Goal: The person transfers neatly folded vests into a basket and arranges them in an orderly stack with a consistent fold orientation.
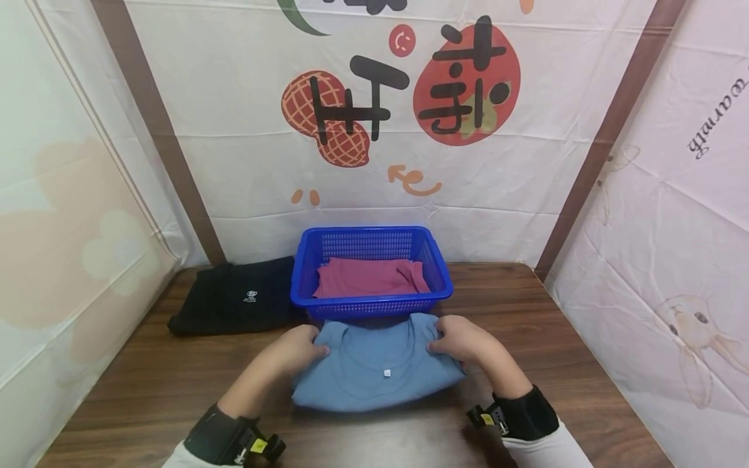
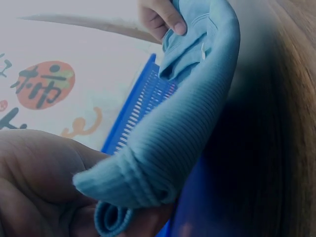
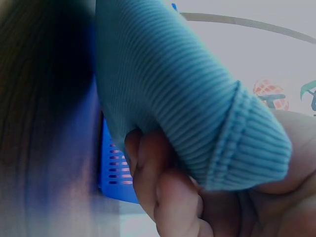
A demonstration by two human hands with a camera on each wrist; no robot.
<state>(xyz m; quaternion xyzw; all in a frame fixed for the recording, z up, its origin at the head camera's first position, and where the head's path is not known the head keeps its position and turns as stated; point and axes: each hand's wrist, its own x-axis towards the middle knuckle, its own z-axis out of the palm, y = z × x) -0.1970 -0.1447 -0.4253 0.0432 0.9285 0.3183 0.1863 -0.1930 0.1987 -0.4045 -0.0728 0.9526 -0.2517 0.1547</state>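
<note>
A folded blue ribbed shirt (image 1: 380,370), its neckline and small white label showing, is held up by its two sides in front of the basket. My left hand (image 1: 298,350) grips its left shoulder side, thumb on top. On the opposite side my right hand (image 1: 465,339) pinches the fabric the same way. In the right wrist view, curled fingers (image 3: 150,153) lie under the folded shirt edge (image 3: 197,118). The left wrist view shows the rolled, layered side of the shirt (image 2: 173,133) above the left palm (image 2: 44,173).
Just behind the shirt stands a blue plastic basket (image 1: 298,296) with a folded pink garment (image 1: 368,278) inside. To its left a folded black garment (image 1: 234,299) lies on the wooden table (image 1: 556,390). Printed white curtains (image 1: 246,175) hang around the table's back and sides.
</note>
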